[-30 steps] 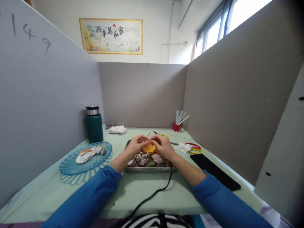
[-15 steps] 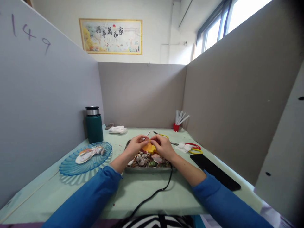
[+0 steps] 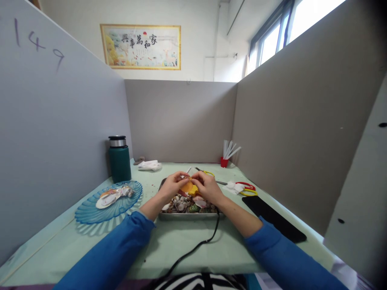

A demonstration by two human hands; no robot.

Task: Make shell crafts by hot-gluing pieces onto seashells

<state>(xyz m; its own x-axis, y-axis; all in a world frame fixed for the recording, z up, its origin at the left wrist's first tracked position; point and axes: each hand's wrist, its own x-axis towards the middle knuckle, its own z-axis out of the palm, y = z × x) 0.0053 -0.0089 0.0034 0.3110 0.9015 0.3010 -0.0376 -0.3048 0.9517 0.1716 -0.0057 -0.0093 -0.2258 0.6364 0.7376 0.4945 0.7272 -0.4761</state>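
Both of my hands meet over a metal tray [image 3: 187,216] filled with small seashells [image 3: 181,206]. My left hand [image 3: 173,187] is closed, its thumb and fingers pinching a flat orange shell [image 3: 186,187]. From the other side, the fingertips of my right hand [image 3: 208,187] are pinched together at the shell's upper edge. Just behind the shell shows a bright yellow thing [image 3: 194,190], mostly covered, so its kind is unclear. A pinkish shell [image 3: 200,201] and a green one [image 3: 193,208] lie among the others in the tray.
At left, a blue scalloped plate [image 3: 87,209] bears joined shells [image 3: 110,197]; a green bottle [image 3: 119,163] stands behind it. Scissors [image 3: 249,189], white tissue [image 3: 234,187] and a black slab [image 3: 273,217] lie right. A red cup [image 3: 224,162] holds white sticks. A black cord [image 3: 196,245] crosses the front.
The orange shell has shifted and turned slightly between my fingers. Both hands stay in nearly the same place over the tray.
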